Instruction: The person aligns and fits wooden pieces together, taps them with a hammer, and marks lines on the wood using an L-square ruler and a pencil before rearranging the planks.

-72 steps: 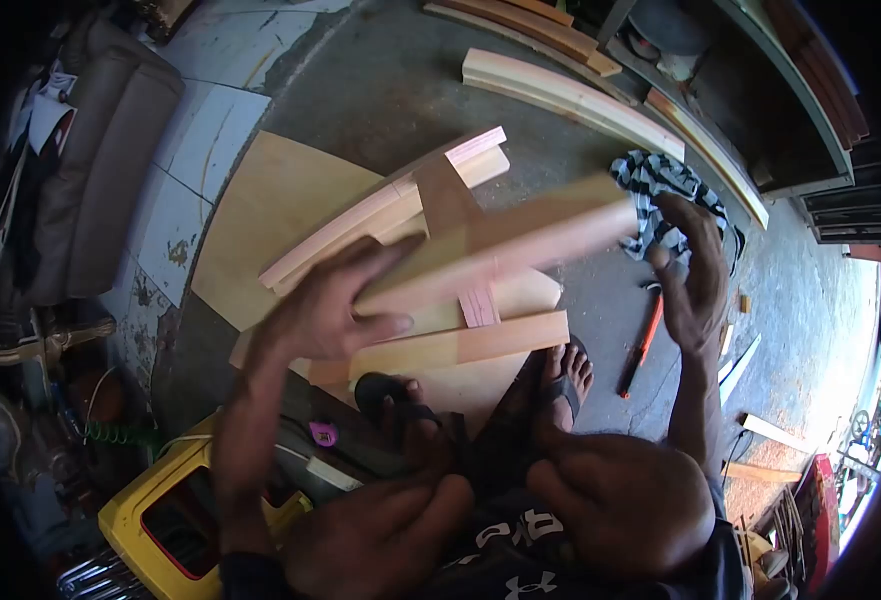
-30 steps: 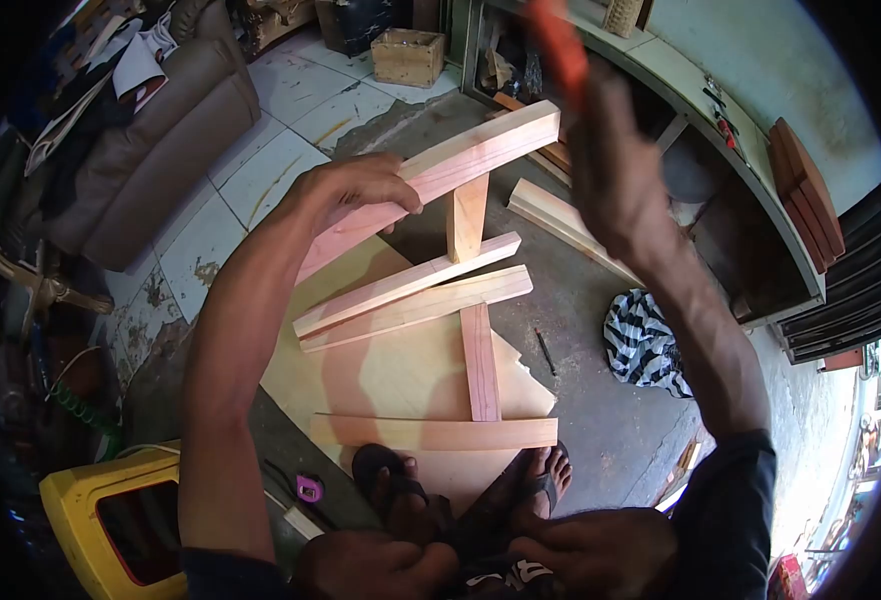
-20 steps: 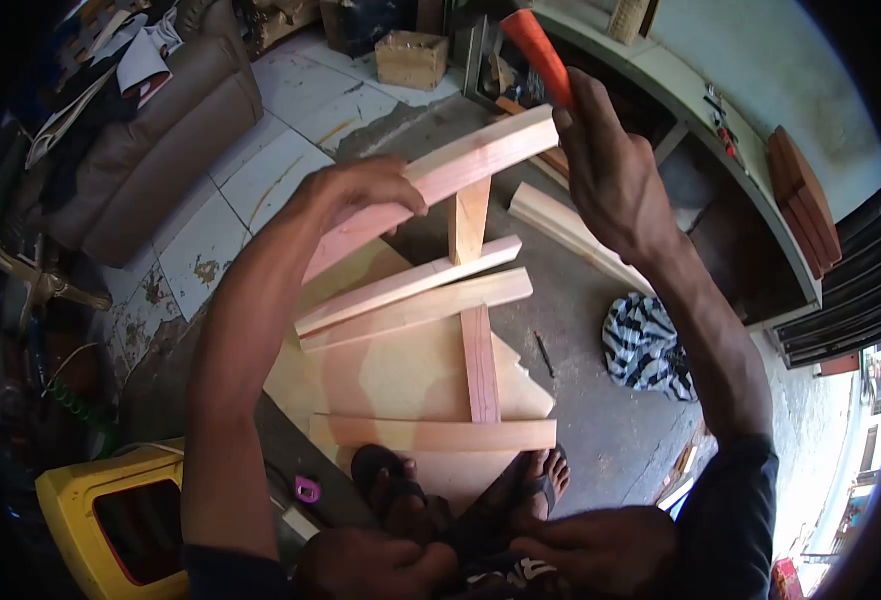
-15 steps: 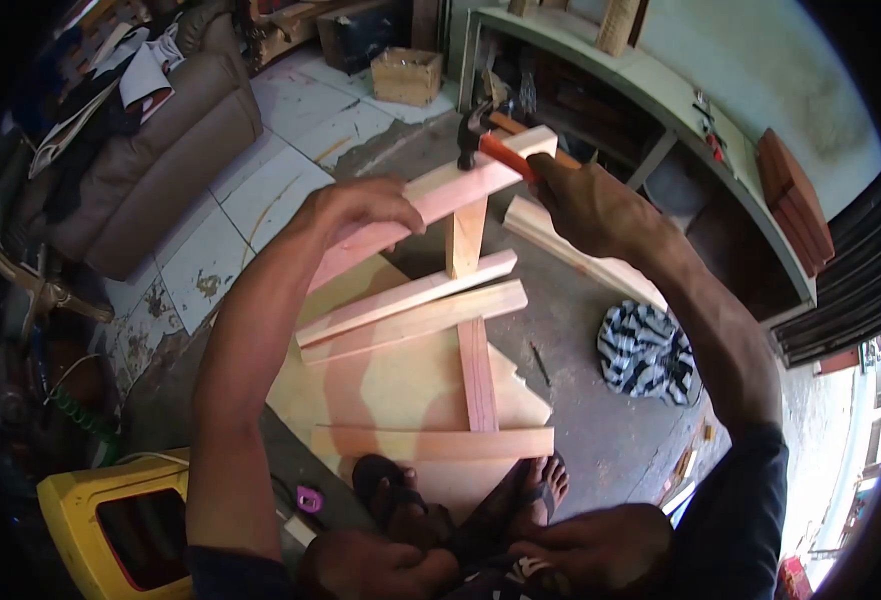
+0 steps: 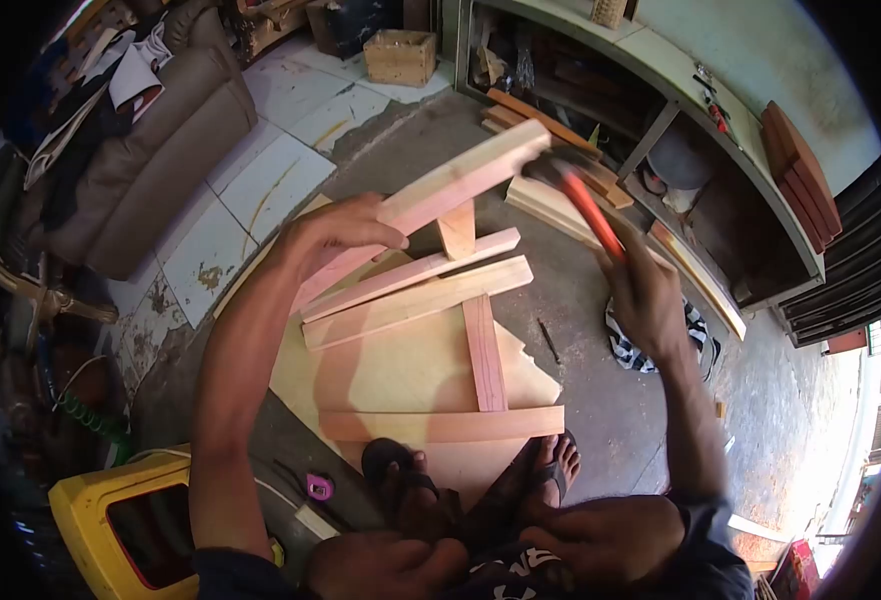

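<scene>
My left hand [image 5: 345, 228] is closed around a long wooden bar [image 5: 470, 178], which slants up to the right. In my right hand [image 5: 645, 305] is a claw hammer [image 5: 592, 215] with an orange-red handle; its dark head is blurred beside the bar's far end. A short upright wooden piece [image 5: 456, 230] meets the bar from below. Nearer to me, two wooden bars [image 5: 420, 300] lie side by side, and a reddish crosspiece [image 5: 484, 352] runs from them to a front bar [image 5: 440, 425]. Beneath this lies a pale plywood sheet [image 5: 400, 370].
My feet [image 5: 555, 455] stand at the front bar. A checkered cloth [image 5: 625, 345] and a thin dark stick [image 5: 548, 340] lie to the right. A pink tape measure [image 5: 319, 487] and yellow machine [image 5: 125, 530] are at left. Wood pieces [image 5: 550, 130] lie near the shelf [image 5: 660, 140].
The hammer has left the bar's top face and swung to the right, its head now off the bar's end. My right hand has come lower and nearer. My left hand keeps its hold.
</scene>
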{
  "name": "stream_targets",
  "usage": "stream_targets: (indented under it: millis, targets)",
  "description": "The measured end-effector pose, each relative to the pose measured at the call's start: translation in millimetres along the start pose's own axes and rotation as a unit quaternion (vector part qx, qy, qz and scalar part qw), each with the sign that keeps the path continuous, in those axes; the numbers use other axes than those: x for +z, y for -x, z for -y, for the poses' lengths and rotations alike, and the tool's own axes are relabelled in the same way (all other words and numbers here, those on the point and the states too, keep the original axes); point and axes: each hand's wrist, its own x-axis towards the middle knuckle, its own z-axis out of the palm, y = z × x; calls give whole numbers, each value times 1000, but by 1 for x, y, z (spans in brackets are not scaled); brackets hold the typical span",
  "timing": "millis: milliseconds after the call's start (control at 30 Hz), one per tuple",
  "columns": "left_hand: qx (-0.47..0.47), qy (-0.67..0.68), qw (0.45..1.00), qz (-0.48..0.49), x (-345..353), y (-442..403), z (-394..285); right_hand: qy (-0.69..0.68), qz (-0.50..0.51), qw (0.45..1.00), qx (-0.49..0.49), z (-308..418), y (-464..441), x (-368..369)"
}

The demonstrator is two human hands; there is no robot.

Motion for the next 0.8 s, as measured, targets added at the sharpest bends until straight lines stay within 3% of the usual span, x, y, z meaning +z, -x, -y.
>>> stream_targets:
  millis: [33,100,167,200,233,333,467,600,633,800]
  targets:
    - [-3,3,1000,6,7,5,-3,-9,-33,999,31,-21,32,11]
    - [188,36,977,88,24,22,-22,4,-78,989,129,-63,108,42]
    - [186,82,973,106,59,43,-32,19,-74,957,279,-89,186,67]
    - [212,24,976,48,84,52,-30,36,-58,943,327,-98,222,76]
    - [238,-35,971,-7,112,61,-26,52,-43,931,359,-105,252,82]
    - [182,-110,977,6,182,87,-25,105,-2,901,420,-125,326,96]
    - [191,-193,961,-46,273,86,8,154,23,897,414,-154,370,118]
    - [204,-236,945,-98,314,83,29,178,10,917,356,-187,387,145]
    - [220,-249,934,-129,318,82,30,179,6,921,347,-177,375,143]
    - [196,-204,955,-91,327,84,27,114,15,947,299,-146,304,146]
